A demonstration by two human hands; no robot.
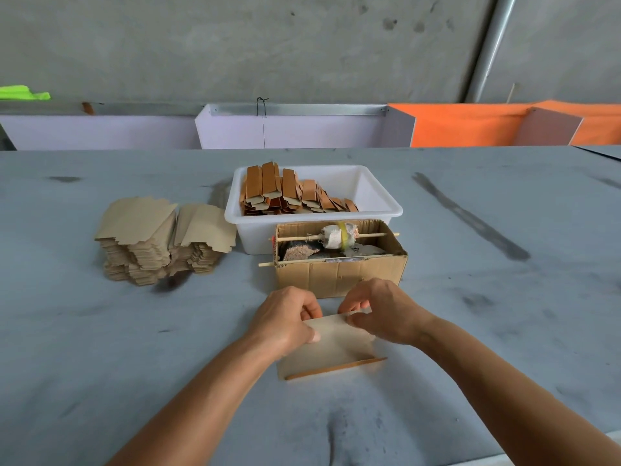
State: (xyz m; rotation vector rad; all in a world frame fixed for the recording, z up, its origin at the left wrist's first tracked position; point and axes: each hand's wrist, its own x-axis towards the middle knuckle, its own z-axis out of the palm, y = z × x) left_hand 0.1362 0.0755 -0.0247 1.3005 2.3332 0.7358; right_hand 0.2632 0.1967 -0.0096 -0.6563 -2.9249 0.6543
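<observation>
Both hands, left hand point(285, 317) and right hand point(379, 311), pinch the far edge of a cardboard blank point(332, 348) near the bench's point(100, 364) front edge, apparently folding it; next likely calls for creasing firmly.

The left hand point(285, 319) and the right hand point(383, 314) are stretched forward, close together, knuckles up, each pinching with curled fingers and thumb

You're in a small packaging workshop, hand-assembly type. What shows it: bare concrete wall point(268, 45), long grey cloth-covered surface point(100, 331), board dividers point(302, 132) behind it, stack of flat die-cut cardboard blanks point(161, 237), white plastic tub point(379, 210) of folded brown cartons point(289, 193), cardboard box point(339, 277) with a cloth-wrapped roller point(337, 236).
</observation>
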